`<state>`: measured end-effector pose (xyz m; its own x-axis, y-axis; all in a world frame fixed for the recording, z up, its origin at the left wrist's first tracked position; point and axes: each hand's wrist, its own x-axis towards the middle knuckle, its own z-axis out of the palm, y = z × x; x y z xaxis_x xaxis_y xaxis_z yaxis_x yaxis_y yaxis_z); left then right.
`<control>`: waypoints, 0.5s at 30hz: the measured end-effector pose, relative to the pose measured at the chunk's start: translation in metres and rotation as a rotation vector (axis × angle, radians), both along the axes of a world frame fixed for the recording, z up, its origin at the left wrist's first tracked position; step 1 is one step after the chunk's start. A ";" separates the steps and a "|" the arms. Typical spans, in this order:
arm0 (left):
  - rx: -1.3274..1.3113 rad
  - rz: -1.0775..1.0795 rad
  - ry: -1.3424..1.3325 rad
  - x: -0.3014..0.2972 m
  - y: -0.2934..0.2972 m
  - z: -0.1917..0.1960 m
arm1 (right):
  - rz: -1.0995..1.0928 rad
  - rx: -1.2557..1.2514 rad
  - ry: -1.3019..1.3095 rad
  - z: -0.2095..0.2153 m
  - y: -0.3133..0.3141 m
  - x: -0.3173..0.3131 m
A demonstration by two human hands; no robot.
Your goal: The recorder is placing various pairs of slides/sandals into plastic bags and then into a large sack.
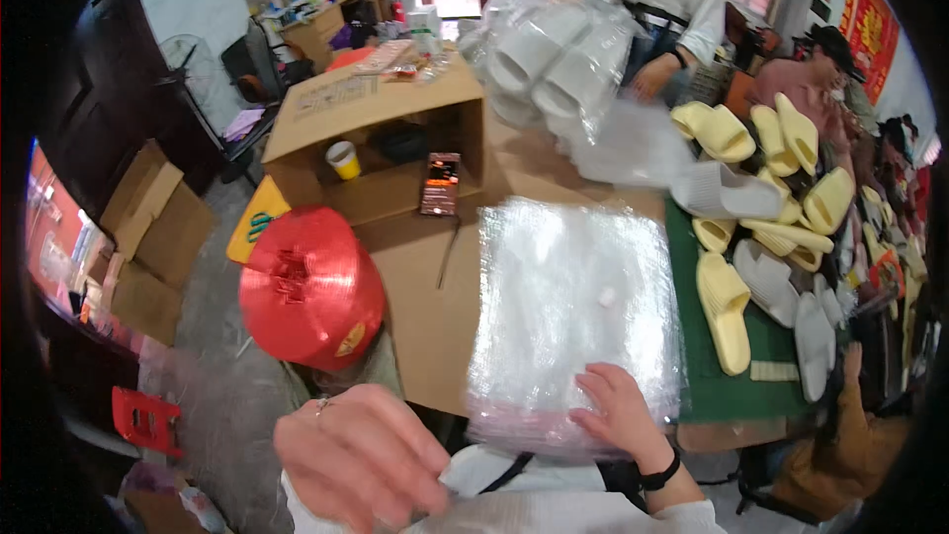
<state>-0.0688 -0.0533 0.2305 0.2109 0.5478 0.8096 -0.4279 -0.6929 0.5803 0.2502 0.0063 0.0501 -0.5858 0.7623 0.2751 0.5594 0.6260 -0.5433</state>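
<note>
Right hand [618,410]: thumb and fingers apart, touching the near right part of the clear bags [563,307], stacked flat under and beyond it. Left hand [361,460]: motion-blurred, fingers curled, left of the bags; can't tell if it's gripping anything. Red twine roll [311,287] just beyond left hand. Carton [395,99] farther beyond, phone [440,183] at its mouth. 1 yellow slipper [725,311] ahead-right of right hand, on green mat [751,400]. Bagged grey slippers [559,49] well beyond both hands, near a co-worker's hand [657,74].
</note>
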 end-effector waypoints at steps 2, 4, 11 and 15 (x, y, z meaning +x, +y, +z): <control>-0.053 -0.179 -0.232 0.050 0.008 0.031 | -0.026 0.019 0.008 0.013 -0.005 0.013; -0.119 -0.368 -0.254 0.068 -0.005 0.065 | 0.000 0.042 0.054 0.029 -0.008 0.026; -0.574 -0.772 0.238 0.035 -0.008 0.094 | -0.137 0.063 0.173 0.053 -0.001 0.091; -0.490 -0.646 0.140 -0.001 -0.045 0.060 | -0.345 0.054 0.150 0.031 0.006 0.134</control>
<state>-0.0702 -0.0980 0.2908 0.6872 0.5683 0.4524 -0.5563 0.0112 0.8309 0.3842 0.0121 0.0811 -0.2477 0.8897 0.3835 0.6585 0.4449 -0.6070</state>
